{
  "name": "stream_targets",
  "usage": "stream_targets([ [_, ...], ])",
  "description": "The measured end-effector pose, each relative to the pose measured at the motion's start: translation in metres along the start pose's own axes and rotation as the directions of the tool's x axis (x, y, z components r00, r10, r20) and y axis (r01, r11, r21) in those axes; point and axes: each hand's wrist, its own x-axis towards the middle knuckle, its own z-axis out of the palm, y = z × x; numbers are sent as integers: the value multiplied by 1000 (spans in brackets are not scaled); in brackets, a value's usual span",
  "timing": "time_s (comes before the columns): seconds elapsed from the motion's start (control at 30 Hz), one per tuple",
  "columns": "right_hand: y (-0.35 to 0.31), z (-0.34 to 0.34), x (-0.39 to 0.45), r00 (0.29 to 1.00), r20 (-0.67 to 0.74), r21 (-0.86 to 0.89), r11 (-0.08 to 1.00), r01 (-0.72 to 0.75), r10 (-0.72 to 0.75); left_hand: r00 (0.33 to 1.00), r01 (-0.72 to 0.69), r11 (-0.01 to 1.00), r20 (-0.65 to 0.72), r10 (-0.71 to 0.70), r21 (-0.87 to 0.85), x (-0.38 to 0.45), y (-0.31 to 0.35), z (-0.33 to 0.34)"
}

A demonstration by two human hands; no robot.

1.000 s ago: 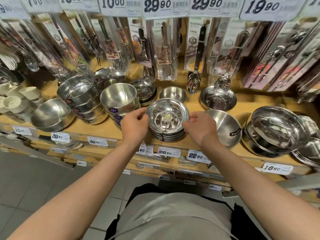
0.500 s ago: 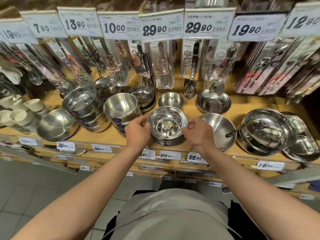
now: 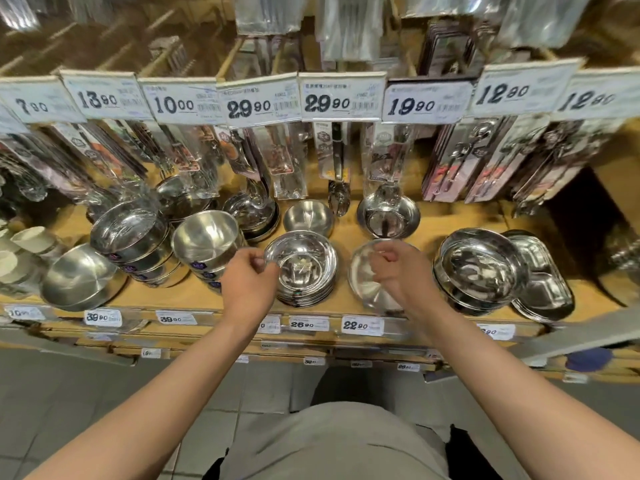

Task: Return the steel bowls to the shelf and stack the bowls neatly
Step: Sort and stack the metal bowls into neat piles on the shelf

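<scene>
At the centre of the frame, on the wooden shelf [image 3: 194, 296], sits the stack of shallow steel bowls [image 3: 304, 268]. Both hands have let go of its rim since 0.5 s ago: the left hand [image 3: 247, 284] now hovers beside its left edge, the right hand [image 3: 398, 271] over the tilted bowl [image 3: 367, 285] to its right, fingers loosely curled, holding nothing. The top bowl is empty.

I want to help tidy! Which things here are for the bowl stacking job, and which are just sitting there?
For the job: stack of shallow steel bowls, shelf, left hand, right hand.

Just there: hanging packaged utensils, price tags, white cups.
</scene>
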Motion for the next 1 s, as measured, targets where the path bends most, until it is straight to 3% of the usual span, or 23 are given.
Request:
stream_targets([
  [0.4, 7, -87, 61, 996, 12, -289, 953, 93, -93, 974, -17, 993, 225, 42, -113, -27, 87, 97],
  [0.6, 0, -75, 114, 991, 92, -550, 825, 129, -94, 990, 39, 986, 142, -16, -161, -16, 80, 94],
  [0.7, 6, -57, 131, 994, 107, -616, 783, 86, -25, 989, 104, 966, 129, -75, -235, -13, 67, 92],
  [1.0, 12, -36, 170, 974, -37, -630, 751, -198, 225, 977, 169, 932, 182, -115, -319, 4, 67, 84],
])
